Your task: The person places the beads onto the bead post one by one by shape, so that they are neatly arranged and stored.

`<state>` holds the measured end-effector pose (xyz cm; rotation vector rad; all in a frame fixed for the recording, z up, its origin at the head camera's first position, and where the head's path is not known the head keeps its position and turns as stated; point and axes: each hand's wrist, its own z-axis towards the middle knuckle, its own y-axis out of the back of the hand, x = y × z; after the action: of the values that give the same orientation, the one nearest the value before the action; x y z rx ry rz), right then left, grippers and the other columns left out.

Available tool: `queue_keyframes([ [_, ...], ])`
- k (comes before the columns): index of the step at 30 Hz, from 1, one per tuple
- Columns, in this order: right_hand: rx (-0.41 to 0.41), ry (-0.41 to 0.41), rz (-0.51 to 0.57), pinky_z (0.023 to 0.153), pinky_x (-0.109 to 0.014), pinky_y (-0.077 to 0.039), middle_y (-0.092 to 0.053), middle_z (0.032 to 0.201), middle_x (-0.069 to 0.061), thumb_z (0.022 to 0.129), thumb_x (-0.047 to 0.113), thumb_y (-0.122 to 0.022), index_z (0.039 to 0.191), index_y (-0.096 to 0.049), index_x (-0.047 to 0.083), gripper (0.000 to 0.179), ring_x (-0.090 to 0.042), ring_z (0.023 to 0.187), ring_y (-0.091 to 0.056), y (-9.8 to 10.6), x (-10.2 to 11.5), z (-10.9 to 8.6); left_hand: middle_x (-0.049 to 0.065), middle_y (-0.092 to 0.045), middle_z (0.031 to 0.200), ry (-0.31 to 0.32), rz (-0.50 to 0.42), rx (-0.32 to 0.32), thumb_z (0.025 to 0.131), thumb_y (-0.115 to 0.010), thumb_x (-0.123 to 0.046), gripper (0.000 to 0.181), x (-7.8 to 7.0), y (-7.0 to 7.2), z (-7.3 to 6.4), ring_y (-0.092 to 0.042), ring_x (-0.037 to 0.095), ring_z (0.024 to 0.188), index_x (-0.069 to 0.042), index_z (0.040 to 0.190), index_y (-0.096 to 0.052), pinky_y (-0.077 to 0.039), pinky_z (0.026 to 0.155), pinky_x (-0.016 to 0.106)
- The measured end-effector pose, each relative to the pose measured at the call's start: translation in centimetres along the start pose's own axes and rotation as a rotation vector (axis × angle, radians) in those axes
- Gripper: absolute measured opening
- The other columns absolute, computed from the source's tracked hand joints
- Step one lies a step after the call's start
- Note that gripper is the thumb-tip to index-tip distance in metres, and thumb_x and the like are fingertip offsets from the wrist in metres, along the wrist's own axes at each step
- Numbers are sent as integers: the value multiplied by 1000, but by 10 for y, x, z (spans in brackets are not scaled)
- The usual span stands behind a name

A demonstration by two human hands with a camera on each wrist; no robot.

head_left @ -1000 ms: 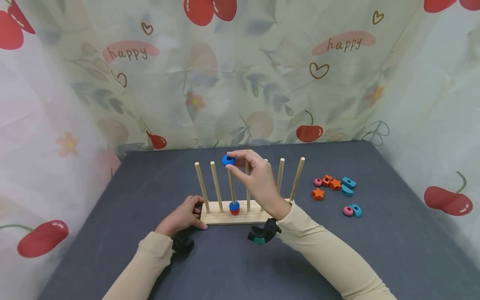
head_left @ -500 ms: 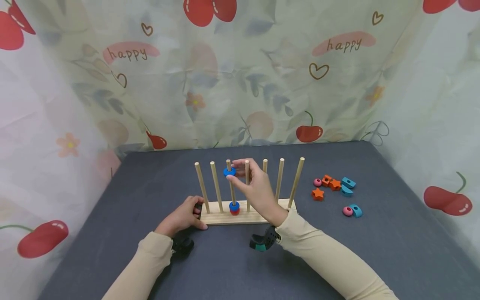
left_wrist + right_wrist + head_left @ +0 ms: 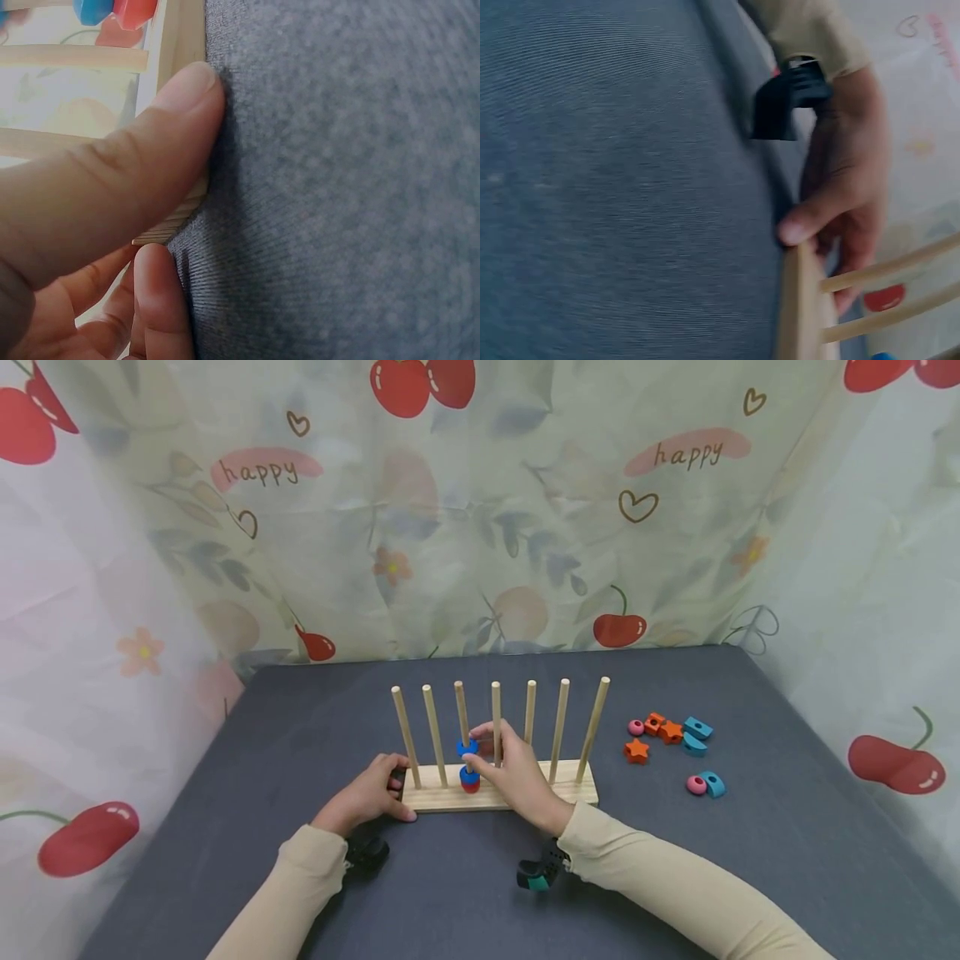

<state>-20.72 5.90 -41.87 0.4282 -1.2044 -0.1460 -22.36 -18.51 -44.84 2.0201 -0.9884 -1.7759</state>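
Note:
A wooden peg board [image 3: 438, 799] with several upright pegs stands on the dark table in the head view. My left hand [image 3: 365, 796] grips its left end; the left wrist view shows the thumb [image 3: 180, 97] along the front edge and fingers at the end. Around the third peg from the left, my right hand [image 3: 521, 781] pinches a blue bead [image 3: 465, 748] partway down. Just below it, a blue bead [image 3: 469, 776] rests on a red bead [image 3: 471, 788] at the foot of that peg. The right wrist view mostly shows the left hand [image 3: 847, 187] and the board's end.
To the right of the board lie orange star beads [image 3: 637, 751], an orange cube bead [image 3: 654, 723], pink round beads [image 3: 696, 785] and blue half-round beads [image 3: 694, 743]. A blue block bead [image 3: 698, 727] lies behind them. A patterned cloth [image 3: 450, 527] hangs at the back.
My right hand has brought the blue bead from the top of the third peg down along it, close to the stacked beads. The left hand has stayed on the board's end.

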Motion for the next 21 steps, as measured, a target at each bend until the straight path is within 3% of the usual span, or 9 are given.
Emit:
queue_keyframes([
  [8,44,-101,7,96,-44,-47,-64,111,-12,90,11,-68,112,-55,6,26,-26,109,-60,-8,-16,-6,16,-42,119,9,-7,8,62,-88,2,76,-2,1,1,-50,26,101,3,126,-49,-48,85,37],
  [21,70,-110,26,98,-45,-46,-62,111,-12,91,9,-67,112,-55,5,25,-29,113,-60,-8,-17,-7,16,-42,117,18,-9,14,62,-89,2,76,-2,0,0,-50,26,98,3,127,-48,-48,83,36],
])
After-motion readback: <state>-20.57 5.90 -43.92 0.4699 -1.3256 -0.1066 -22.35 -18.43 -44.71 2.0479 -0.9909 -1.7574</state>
